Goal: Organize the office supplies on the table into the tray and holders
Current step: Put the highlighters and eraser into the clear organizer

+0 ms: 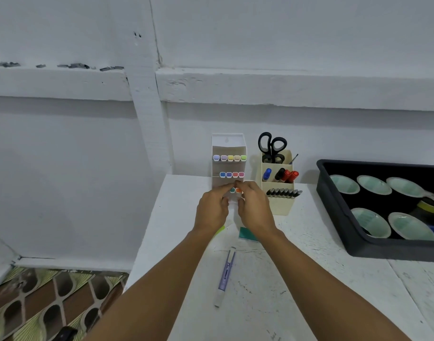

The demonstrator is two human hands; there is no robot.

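Observation:
A white tiered marker holder [228,153] stands at the back of the table with rows of coloured-capped highlighters. My left hand [212,209] and my right hand [254,207] meet at its lowest tier, fingers curled round a pale highlighter [233,201] beside teal and orange caps. A purple highlighter [225,276] lies loose on the table in front. A green-tipped one [220,229] shows under my left wrist. A teal pad [246,235] lies under my right wrist.
A cream desk organizer [280,205] holds scissors [271,146], markers and dark pens right of the holder. A black tray [358,242] at the right holds several paper bowls and tape rolls. The table's left edge drops to a patterned floor.

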